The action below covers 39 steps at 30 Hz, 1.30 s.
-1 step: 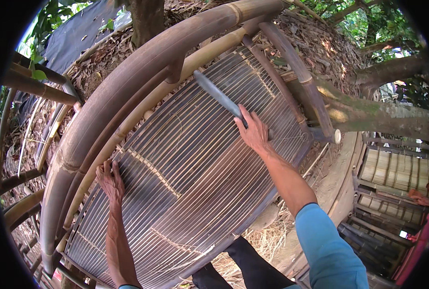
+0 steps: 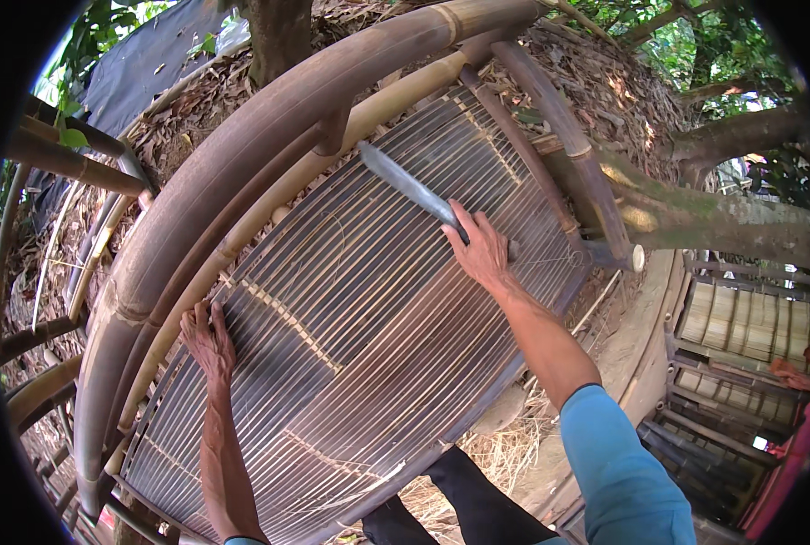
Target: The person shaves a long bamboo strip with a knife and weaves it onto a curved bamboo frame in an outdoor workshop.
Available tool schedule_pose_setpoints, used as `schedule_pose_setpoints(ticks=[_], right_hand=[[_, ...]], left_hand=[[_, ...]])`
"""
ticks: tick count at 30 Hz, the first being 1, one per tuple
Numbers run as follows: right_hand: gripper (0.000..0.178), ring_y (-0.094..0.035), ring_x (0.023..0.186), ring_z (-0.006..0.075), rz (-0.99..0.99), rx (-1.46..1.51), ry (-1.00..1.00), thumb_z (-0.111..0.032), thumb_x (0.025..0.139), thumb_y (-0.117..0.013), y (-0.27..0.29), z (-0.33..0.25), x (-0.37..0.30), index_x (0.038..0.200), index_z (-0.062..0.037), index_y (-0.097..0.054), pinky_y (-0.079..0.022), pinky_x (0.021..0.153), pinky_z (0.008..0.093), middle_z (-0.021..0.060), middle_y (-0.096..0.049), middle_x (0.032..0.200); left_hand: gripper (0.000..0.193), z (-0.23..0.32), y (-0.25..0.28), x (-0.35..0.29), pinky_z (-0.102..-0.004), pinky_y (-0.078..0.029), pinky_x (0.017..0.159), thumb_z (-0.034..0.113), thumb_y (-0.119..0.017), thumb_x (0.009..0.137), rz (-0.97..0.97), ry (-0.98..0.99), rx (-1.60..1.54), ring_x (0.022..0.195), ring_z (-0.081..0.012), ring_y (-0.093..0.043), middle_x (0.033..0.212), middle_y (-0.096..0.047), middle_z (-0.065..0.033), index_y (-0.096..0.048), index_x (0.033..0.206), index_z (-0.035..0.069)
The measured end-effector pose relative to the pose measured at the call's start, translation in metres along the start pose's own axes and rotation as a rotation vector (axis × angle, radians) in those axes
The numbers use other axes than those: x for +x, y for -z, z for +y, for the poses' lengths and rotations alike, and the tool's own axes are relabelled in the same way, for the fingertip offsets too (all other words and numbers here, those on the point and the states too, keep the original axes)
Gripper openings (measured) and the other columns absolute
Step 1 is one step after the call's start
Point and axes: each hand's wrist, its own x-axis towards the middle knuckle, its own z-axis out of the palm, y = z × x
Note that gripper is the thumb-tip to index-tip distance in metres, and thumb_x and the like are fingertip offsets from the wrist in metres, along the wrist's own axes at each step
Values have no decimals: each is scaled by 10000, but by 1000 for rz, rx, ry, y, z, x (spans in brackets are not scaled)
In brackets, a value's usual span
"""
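Observation:
In my right hand [image 2: 482, 247] is a long-bladed knife [image 2: 405, 184], my fingers closed round its dark handle. The grey blade slants toward the far left over a bamboo bench seat [image 2: 368, 409] of thin parallel slats. The handle's end shows past my hand on the right. My left hand [image 2: 208, 345] rests at the left, far edge of the seat. Its fingers are bent over the outer slats, and their tips are partly hidden. A loose thin strand [image 2: 341, 245] curls on the slats between my hands.
A thick curved bamboo rail [image 2: 214, 136] bounds the seat's far side, with a thinner bamboo pole [image 2: 405, 95] along it. Bamboo posts [image 2: 559, 127] stand at the right end. A tree limb [image 2: 723, 218] and stacked bamboo panels [image 2: 741, 318] lie farther right. Pale straw [image 2: 505, 463] covers the ground near my legs.
The knife's tip has swung slightly left and nearer, and its blade looks a little brighter. My left hand has barely moved.

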Motion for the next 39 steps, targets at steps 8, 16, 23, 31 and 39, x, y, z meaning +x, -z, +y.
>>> schedule_pose_setpoints(ticks=[8,16,23,31,39], right_hand=[[315,-599,1091,318,259,281,488,-285,939,-691,-18,-103,94,1143,-46,-717,-508,951,431,129,-659,1164],[236,-567,1123,326,111,204,410,-331,948,-699,-63,-159,132,972,-102,-750,-431,1054,428,134,-635,1136],[315,-539,1026,359,143,230,430,-374,910,-739,-68,-160,134,897,-59,-741,-405,997,482,193,-624,990],[393,-548,1077,371,95,127,428,-419,957,-673,-63,-157,146,890,-41,-755,-341,1028,487,194,-678,966],[501,-537,1174,385,-275,103,328,-494,957,-650,-47,-169,155,949,-8,-771,-273,1093,516,239,-694,1020]], left_hand=[[358,6,-11,-1,-463,-363,882,373,-490,1073,186,1,106,948,-339,-512,925,-513,-143,-580,984,38],[340,-5,-13,-2,-441,-352,831,365,-518,1061,159,-14,94,920,-327,-507,920,-513,-131,-555,950,45],[332,-11,-17,-4,-436,-355,844,366,-520,1059,175,-29,200,931,-309,-507,922,-509,-123,-557,969,49],[379,-6,-16,-4,-448,-357,856,396,-454,1082,140,-25,160,947,-321,-503,943,-516,-127,-562,983,47],[347,-12,-14,-11,-455,-361,862,364,-480,1073,202,-42,195,957,-328,-514,974,-540,-138,-594,1025,40]])
